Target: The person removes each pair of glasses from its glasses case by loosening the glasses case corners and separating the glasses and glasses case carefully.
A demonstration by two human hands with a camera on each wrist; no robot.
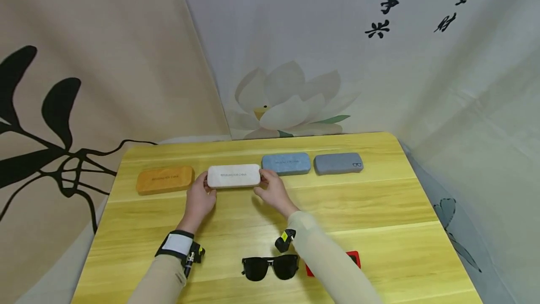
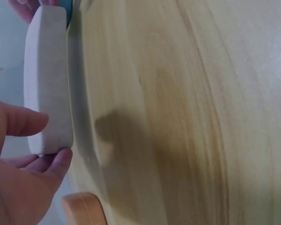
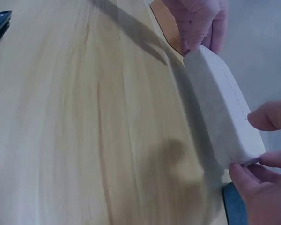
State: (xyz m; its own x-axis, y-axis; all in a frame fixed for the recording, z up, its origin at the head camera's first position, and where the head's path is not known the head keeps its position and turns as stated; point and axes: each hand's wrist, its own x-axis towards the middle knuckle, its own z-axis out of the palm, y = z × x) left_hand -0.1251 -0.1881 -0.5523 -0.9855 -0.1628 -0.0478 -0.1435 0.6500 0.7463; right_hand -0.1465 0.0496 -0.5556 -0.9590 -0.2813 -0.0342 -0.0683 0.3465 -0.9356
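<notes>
A white glasses case [image 1: 234,176] with a line of print on its lid lies lengthwise between both hands at the far part of the table. My left hand [image 1: 200,201] grips its left end, and my right hand [image 1: 276,194] holds the right end. In the left wrist view, left fingertips [image 2: 61,159] are at the bottom edge of the case [image 2: 54,79]. Right fingertips [image 3: 239,171] do the same at the near end in the right wrist view. An orange glasses case [image 1: 164,180] sits just left of my left hand.
A blue glasses case [image 1: 287,163] and a grey one [image 1: 338,163] stand to the right along the far edge of the wooden table [image 1: 401,247]. Black sunglasses [image 1: 271,267] lie near the front. A red and black object [image 1: 355,258] is partly hidden under my right forearm.
</notes>
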